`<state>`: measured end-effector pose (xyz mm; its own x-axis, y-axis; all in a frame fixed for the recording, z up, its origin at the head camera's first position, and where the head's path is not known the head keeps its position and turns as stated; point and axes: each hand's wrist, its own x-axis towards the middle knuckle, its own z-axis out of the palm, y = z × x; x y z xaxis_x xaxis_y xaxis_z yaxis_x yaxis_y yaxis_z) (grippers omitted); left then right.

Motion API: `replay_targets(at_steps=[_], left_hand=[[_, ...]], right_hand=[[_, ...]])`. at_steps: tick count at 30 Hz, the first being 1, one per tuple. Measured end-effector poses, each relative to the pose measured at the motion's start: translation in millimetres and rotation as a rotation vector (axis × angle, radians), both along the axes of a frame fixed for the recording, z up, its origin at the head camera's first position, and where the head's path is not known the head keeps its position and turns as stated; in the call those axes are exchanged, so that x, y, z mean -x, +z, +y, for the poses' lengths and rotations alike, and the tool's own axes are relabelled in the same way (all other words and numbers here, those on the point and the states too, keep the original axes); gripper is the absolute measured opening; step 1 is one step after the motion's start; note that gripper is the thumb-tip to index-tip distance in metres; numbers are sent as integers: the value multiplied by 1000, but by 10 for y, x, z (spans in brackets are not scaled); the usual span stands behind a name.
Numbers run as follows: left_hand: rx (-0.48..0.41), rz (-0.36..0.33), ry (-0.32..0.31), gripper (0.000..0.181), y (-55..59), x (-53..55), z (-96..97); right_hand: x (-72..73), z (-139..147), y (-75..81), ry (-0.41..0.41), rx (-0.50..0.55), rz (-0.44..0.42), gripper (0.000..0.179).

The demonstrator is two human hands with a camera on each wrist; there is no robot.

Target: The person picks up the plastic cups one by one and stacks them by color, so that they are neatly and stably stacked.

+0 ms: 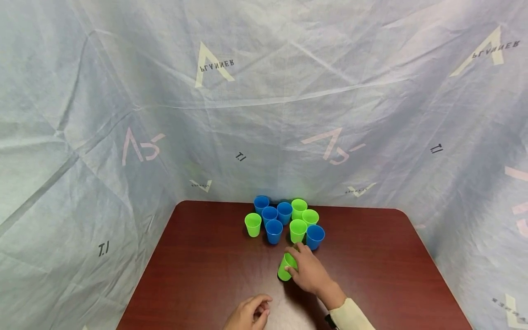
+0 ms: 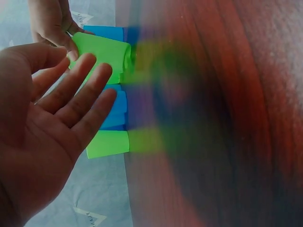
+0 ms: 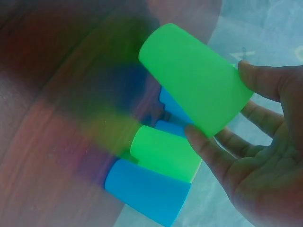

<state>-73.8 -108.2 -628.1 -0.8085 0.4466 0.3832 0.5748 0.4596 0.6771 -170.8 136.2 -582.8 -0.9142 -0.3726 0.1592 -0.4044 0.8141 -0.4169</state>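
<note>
My right hand (image 1: 311,272) pinches a green plastic cup (image 1: 284,270) near its rim, thumb on one side and fingers on the other. The cup leans, its mouth toward the back right; whether its base touches the table cannot be told. In the right wrist view the same cup (image 3: 194,78) fills the upper middle, the thumb and fingertips at its wide end. My left hand (image 1: 249,311) is at the front edge of the head view, holding nothing. Its fingers look loosely bent in the left wrist view, palm (image 2: 42,137) showing.
Behind the held cup, blue cups (image 1: 274,232) and green cups (image 1: 298,230) stand upright in a close group, with one green cup (image 1: 253,224) at its left and a blue cup (image 1: 315,237) at its right front. A printed grey cloth (image 1: 264,114) surrounds the brown table (image 1: 198,266).
</note>
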Motion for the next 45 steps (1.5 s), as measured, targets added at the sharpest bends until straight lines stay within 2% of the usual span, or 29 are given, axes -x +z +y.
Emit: replay_targets(at_steps=[2,4,11,19,24,26,34,45], left_hand=[[-26,35,18,32,-23,1,11],[-51,40,30,40,-33,2,19],[-40,-48,92,57,-18,-3,51],[-66,-122,138,75,19,3,108],[-58,-140,154,76,42,4,134],[-40,-169,157,74,57,7,138],[45,-381,153,73,116,37,133],[150,-434,240,72,124,40,169]], right_hand=[[-27,-14,2,2,8,-26,46],[-57,-31,6,6,11,-39,47],[-176,-106,51,32,38,-83,55],[-299,-190,178,86,37,-76,58],[-356,-249,233,103,13,-86,59],[-376,-270,242,109,4,-89,59],[-420,-330,199,148,31,-112,55],[-482,-379,160,185,22,-144,56]])
